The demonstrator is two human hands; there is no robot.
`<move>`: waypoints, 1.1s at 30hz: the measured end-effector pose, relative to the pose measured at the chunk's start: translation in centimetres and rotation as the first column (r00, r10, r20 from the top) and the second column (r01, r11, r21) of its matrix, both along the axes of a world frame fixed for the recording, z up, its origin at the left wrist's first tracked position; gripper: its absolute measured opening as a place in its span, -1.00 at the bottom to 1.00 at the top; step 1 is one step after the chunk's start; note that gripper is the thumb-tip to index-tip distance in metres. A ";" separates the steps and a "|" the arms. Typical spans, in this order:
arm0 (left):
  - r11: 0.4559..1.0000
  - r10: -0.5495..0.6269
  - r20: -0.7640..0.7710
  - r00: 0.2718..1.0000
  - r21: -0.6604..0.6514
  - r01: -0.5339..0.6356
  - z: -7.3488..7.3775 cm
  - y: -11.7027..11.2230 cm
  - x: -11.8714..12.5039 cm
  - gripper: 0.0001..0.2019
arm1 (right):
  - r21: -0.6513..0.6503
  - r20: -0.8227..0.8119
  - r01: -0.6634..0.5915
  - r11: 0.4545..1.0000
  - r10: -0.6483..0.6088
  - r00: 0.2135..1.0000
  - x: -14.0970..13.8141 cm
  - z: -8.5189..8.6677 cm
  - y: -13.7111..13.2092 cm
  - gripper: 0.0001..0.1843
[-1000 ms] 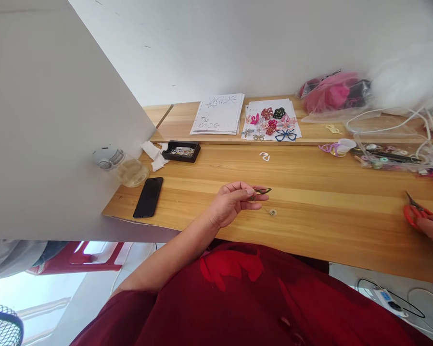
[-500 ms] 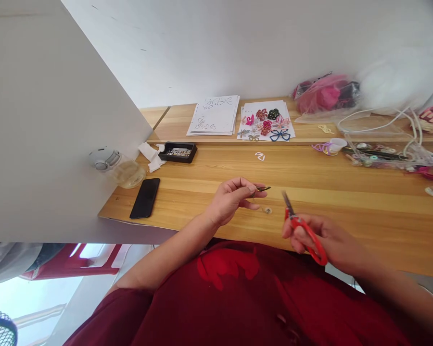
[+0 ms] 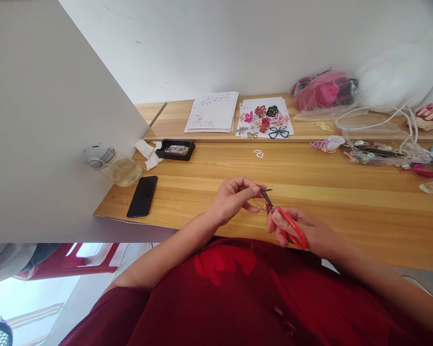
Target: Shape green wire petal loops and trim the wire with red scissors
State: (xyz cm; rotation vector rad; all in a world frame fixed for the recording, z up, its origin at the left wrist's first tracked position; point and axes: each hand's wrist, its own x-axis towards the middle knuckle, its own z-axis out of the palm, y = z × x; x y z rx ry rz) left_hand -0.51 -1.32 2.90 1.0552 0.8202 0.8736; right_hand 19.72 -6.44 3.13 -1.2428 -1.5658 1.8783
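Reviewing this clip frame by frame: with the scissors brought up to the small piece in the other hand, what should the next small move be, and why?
Probably a short snip. The right hand holds the red-handled scissors with their tips at the small dark piece pinched in the left hand, both raised above the wooden table. How far the blades are open is too small to tell.

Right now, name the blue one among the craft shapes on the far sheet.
The blue butterfly outline, at the sheet's near right corner; the others are pink, red, dark or pale.

Clad in a dark red top (image 3: 238, 298) with a brighter red patch at the chest; bare forearms, both hands ungloved.
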 end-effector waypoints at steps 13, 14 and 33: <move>0.999 -0.003 -0.053 0.999 0.042 0.005 -0.2 0.1 0.1 -0.69 | -0.051 -0.028 0.075 0.996 -0.076 0.997 -0.4 -0.8 0.4 -0.27; 0.999 -0.003 -0.059 0.998 0.049 0.006 -0.3 0.1 0.1 -0.69 | -0.055 -0.029 0.081 0.995 -0.083 0.996 -0.4 -0.8 0.5 -0.27; 0.990 -0.031 -0.118 0.993 0.132 0.047 -2.0 0.2 0.8 -0.76 | -0.057 -0.084 0.172 0.983 -0.177 0.981 -1.1 -1.2 0.8 -0.32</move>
